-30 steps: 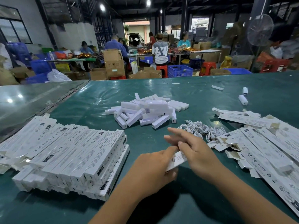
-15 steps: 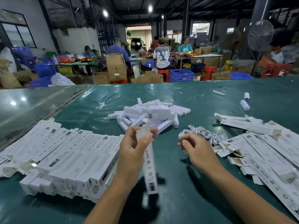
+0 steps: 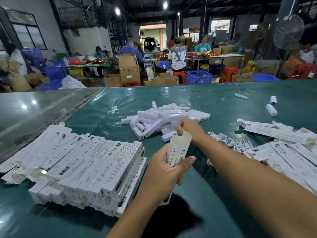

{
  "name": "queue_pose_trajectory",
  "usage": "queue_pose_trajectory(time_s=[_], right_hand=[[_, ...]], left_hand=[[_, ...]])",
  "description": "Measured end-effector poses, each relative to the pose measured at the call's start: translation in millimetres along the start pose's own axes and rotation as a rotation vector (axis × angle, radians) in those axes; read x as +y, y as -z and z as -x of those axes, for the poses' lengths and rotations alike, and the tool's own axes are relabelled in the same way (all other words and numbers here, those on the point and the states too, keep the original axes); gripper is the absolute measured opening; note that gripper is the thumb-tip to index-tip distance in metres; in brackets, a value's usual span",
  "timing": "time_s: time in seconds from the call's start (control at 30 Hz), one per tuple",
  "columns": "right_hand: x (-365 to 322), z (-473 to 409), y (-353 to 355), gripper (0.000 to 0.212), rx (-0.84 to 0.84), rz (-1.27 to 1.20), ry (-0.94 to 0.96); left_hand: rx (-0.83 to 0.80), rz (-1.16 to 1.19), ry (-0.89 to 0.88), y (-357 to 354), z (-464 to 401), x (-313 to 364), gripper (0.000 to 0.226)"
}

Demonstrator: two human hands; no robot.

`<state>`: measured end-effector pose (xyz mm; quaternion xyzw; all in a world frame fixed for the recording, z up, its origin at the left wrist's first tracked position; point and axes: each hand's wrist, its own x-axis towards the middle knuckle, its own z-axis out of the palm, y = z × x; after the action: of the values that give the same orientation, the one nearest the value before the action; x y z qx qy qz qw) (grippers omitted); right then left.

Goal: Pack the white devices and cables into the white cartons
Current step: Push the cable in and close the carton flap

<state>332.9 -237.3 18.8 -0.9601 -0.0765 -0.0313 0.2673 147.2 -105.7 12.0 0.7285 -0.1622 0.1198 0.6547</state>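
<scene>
My left hand (image 3: 163,170) grips a long white carton (image 3: 179,150) upright over the green table, its top flap open. My right hand (image 3: 189,126) reaches past the carton's mouth to the near edge of the pile of white devices (image 3: 154,117). Its fingertips lie among the devices, partly hidden by the carton, so whether they hold one is unclear. A tangle of white cables (image 3: 229,142) lies just right of my right forearm.
A stack of closed white cartons (image 3: 96,167) fills the near left of the green table (image 3: 223,103). Flat, unfilled cartons (image 3: 283,152) spread along the right. Stray devices (image 3: 271,109) lie at the far right. Other people work at tables beyond the far edge.
My right hand has left the cables and stretched forward to the device pile. My left hand has raised the carton and turned its open end up toward the pile.
</scene>
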Motion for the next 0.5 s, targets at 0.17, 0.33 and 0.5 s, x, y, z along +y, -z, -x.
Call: queue_pose_trajectory(time_s=[0.17,0.33,0.5], right_hand=[[11.3,65.1,15.5,0.023,0.097,-0.486,-0.115],[30.3,129.7,45.5,0.059,0.023,-1.3,-0.079],[30.2,148.4,60.5,0.044,0.151,-1.492,0.002]], left_hand=[[0.014,-0.091,-0.075,0.6,2.6,3.7,0.016],[0.064,-0.264,-0.09,5.7,-1.2,-0.9,0.033],[0.034,-0.199,-0.032,4.4,-4.3,-7.1,0.018]])
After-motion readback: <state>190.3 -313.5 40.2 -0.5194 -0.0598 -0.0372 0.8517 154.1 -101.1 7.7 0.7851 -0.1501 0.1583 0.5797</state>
